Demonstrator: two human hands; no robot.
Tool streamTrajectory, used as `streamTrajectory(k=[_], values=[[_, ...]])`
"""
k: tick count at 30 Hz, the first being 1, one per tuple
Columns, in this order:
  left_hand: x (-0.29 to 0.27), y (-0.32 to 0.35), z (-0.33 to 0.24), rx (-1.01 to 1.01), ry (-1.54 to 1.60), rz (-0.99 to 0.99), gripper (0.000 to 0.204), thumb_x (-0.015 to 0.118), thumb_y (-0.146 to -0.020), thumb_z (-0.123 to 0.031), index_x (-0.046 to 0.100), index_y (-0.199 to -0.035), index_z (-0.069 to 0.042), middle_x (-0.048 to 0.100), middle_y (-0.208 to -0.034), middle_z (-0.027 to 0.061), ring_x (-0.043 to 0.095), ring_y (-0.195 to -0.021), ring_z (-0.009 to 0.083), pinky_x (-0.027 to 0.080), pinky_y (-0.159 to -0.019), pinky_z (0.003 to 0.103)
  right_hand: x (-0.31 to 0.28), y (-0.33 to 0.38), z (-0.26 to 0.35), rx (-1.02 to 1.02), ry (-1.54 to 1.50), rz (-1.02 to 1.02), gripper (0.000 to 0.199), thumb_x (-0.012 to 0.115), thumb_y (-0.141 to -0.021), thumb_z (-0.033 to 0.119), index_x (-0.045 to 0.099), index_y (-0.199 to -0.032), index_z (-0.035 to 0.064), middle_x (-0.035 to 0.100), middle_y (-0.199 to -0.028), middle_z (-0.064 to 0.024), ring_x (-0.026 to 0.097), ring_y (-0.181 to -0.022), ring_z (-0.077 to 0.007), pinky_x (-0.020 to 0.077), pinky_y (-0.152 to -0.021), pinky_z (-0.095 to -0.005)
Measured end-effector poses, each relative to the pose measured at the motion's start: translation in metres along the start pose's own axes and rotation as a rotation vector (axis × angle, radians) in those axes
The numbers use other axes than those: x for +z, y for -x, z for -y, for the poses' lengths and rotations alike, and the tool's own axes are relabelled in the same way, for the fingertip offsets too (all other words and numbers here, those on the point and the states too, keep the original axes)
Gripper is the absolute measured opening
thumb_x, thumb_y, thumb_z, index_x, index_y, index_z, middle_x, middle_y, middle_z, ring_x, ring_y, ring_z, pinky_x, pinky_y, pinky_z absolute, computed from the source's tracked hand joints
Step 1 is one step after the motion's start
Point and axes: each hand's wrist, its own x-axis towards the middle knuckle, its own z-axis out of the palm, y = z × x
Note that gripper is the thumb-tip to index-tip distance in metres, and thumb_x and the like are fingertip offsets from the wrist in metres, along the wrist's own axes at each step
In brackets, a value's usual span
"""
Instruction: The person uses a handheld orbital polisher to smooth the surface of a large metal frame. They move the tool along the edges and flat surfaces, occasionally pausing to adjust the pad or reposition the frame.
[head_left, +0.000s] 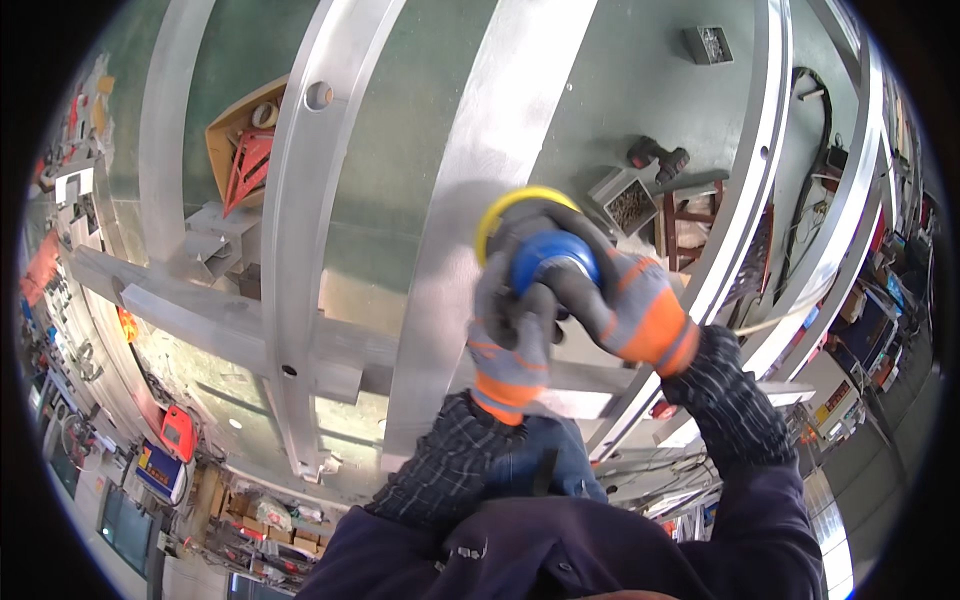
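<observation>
While a blue tool [533, 250] is resting on or just above a beam [512, 110], the gloved left hand [500, 318] and right hand [627, 298] are clamping it from both sides, apparently sharing its weight and keeping it steady.

The gloved hands [511, 318], perhaps motion-blurred, hide much of the blue-and-yellow tool [532, 252].

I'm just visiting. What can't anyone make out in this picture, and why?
Head view, all four:
Underside of the blue-and-yellow tool: hidden by its own body.
Parts of its sides: covered by the left hand and right hand.
Small pieces in the gray box: too small to identify.
Far end of the wide metal beam: cut off by the top edge.
</observation>
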Motion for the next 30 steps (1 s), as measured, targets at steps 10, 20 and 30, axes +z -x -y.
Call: streamTrajectory(k=[10,20,30], values=[[-0.029,-0.02,0.051,-0.032,-0.018,-0.073,0.045,0.056,-0.116,-0.03,0.055,-0.149,0.001,0.062,-0.143,0.0135,0.062,-0.127,0.0221,0.05,-0.112,0.038,0.045,-0.027,-0.016,0.079,0.393,0.086,0.091,0.058,-0.1,0.065,0.042,-0.161,-0.0004,0.077,-0.092,-0.0249,0.076,-0.083,-0.0448,0.0605,-0.076,-0.0497],[0.01,-0.066,0.01,0.001,-0.109,-0.111,0.046,0.061,-0.114,-0.035,0.06,-0.142,0.001,0.07,-0.128,0.0156,0.068,-0.111,0.0215,0.057,-0.095,0.036,0.01,-0.057,-0.019,0.083,0.333,-0.019,0.078,0.059,-0.103,0.059,0.052,-0.155,0.001,0.076,-0.087,-0.0259,0.076,-0.079,-0.0437,0.0609,-0.074,-0.0482],[0.03,-0.064,0.001,-0.005,-0.156,-0.065,0.046,0.059,-0.115,-0.038,0.057,-0.141,0.0,0.068,-0.127,0.0157,0.067,-0.111,0.0233,0.056,-0.096,0.035,-0.011,-0.055,-0.032,0.122,0.414,0.034,0.084,0.053,-0.107,0.067,0.052,-0.154,-0.0017,0.075,-0.081,-0.0234,0.077,-0.072,-0.0372,0.0613,-0.068,-0.044]])
